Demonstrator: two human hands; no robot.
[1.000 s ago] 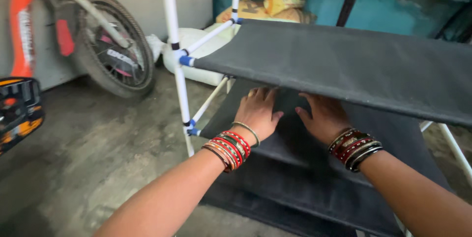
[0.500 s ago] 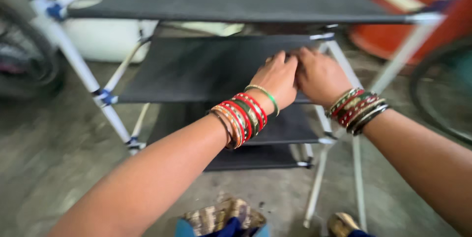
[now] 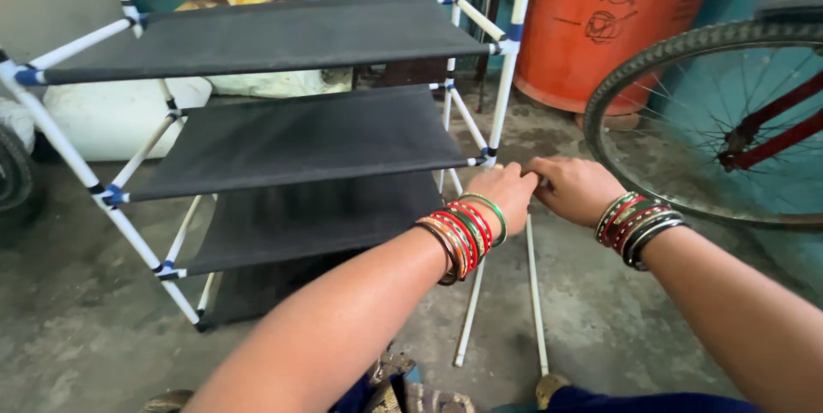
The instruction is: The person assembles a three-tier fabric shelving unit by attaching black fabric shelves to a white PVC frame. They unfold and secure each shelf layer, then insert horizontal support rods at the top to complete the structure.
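A rough grey concrete floor (image 3: 77, 353) runs under everything here, with a teal wall behind. On it stands a shelf rack (image 3: 291, 134) of white tubes with blue joints and dark fabric tiers, tilted a little toward the left of the view. Both hands meet at its near right corner post, level with the middle tier. The left hand (image 3: 503, 194) is curled into a loose fist there, fingers folded in against the tube, though what exactly they pinch is hidden behind the knuckles. The right hand (image 3: 576, 188) lies just beside it, touching fingertip to fingertip, its fingers also bent narrow; whether they grip the tube cannot be told. Each wrist carries a stack of red, green and gold bangles (image 3: 459, 237). Two loose white tubes (image 3: 536, 293) run from below the hands down across the floor. To the right stands a bicycle wheel (image 3: 711, 122), and behind it an orange barrel (image 3: 609, 27).
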